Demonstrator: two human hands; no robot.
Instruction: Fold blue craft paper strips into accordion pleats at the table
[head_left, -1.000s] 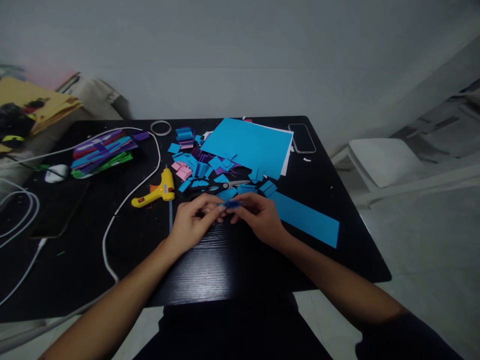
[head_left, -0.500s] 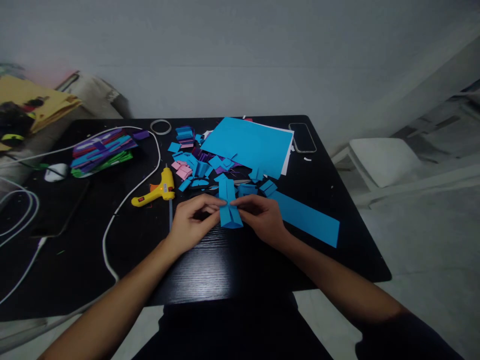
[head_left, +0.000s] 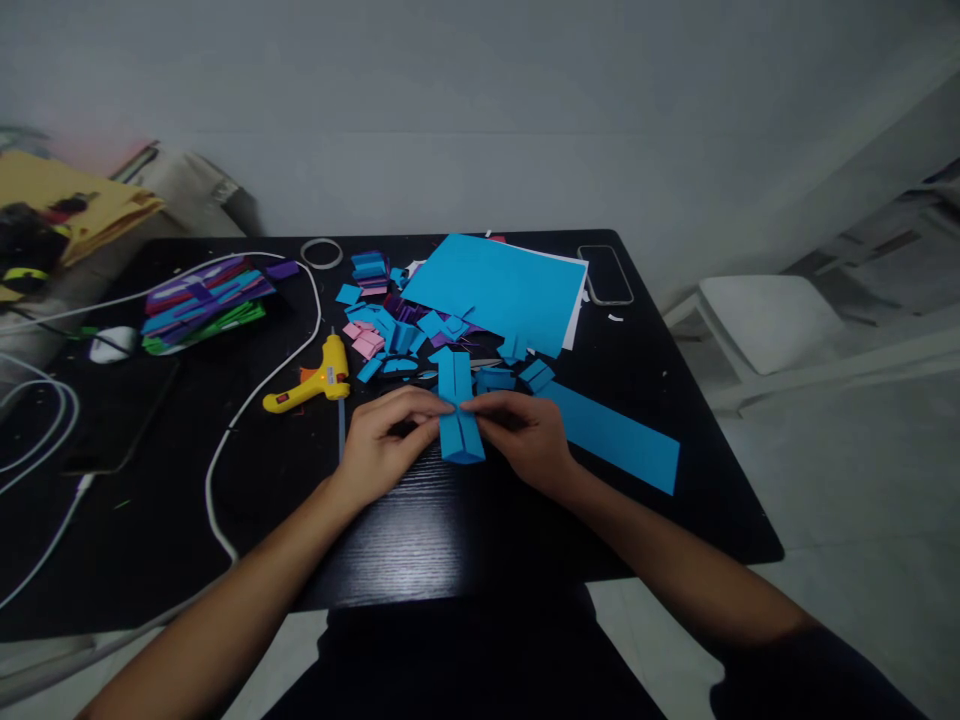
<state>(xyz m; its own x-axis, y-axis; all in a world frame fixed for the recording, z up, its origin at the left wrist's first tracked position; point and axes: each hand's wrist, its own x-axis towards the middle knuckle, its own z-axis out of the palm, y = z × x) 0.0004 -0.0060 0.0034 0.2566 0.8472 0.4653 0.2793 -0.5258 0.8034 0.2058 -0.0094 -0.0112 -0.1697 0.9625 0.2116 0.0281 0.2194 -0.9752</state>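
Folded blue paper strip (head_left: 452, 436), left hand (head_left: 394, 432) pinching one edge, right hand (head_left: 529, 438) pinching the opposite edge, black tabletop (head_left: 480, 530) beneath

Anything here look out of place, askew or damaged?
Mostly clutter: cut paper pieces lie in a jumbled heap, the scissors only partly visible among them, and the yellow glue gun rests on its side without a stand. The folded blue paper shows no obvious tear.

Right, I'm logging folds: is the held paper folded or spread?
Folded: the paper shows long flaps meeting along a dark lengthwise line.
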